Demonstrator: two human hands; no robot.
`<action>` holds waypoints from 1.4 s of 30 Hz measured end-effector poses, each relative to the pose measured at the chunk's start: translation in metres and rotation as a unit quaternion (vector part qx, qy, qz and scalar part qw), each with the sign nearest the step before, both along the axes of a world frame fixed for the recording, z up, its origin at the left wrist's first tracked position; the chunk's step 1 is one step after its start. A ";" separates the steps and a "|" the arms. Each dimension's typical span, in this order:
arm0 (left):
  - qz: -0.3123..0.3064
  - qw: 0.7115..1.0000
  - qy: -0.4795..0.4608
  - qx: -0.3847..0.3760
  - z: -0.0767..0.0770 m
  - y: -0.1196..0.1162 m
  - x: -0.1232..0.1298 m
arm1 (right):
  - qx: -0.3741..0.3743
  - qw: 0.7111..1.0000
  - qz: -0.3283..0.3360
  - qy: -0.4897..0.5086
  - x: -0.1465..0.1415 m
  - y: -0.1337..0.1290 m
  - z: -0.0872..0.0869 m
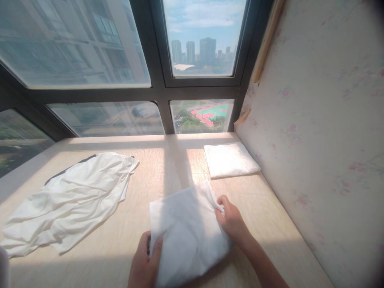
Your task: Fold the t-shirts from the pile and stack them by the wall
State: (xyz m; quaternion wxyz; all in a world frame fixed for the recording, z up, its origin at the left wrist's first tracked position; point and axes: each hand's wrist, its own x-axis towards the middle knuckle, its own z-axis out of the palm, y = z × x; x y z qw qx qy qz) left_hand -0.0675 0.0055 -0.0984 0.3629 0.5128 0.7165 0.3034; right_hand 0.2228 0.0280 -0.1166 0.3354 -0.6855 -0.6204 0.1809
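A folded white cloth (pixel 186 228), perhaps a garment, is held between my two hands, its near edge tilted up off the wooden surface. My left hand (pixel 147 256) grips its left edge, the thumb on top and the fingers behind. At the right edge, my right hand (pixel 230 218) pinches the fabric between thumb and fingers. Farther back on the right lies another white cloth (pixel 231 160), folded flat into a rectangle. To the left, a crumpled white garment (pixel 75 200) with a dark edge is spread out.
The light wooden surface (pixel 144 180) carries all the cloths. A floral-papered wall (pixel 318 140) bounds it on the right. Dark-framed windows (pixel 163 94) stand along the back and left, with sunlight and frame shadows falling across the wood.
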 end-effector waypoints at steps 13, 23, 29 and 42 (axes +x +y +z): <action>-0.139 0.976 -0.107 0.128 0.046 0.210 0.189 | 0.035 0.971 -0.170 -0.163 0.187 0.147 0.112; -0.206 0.974 -0.059 0.069 -0.030 0.219 0.200 | 0.028 0.965 -0.078 -0.247 0.157 0.139 0.012; -0.153 0.982 0.031 0.107 -0.032 0.176 0.100 | 0.148 0.989 0.022 -0.020 0.052 0.079 -0.025; 0.134 0.926 0.332 0.119 0.046 0.140 -0.214 | 0.057 0.976 0.209 -0.010 -0.035 0.036 -0.035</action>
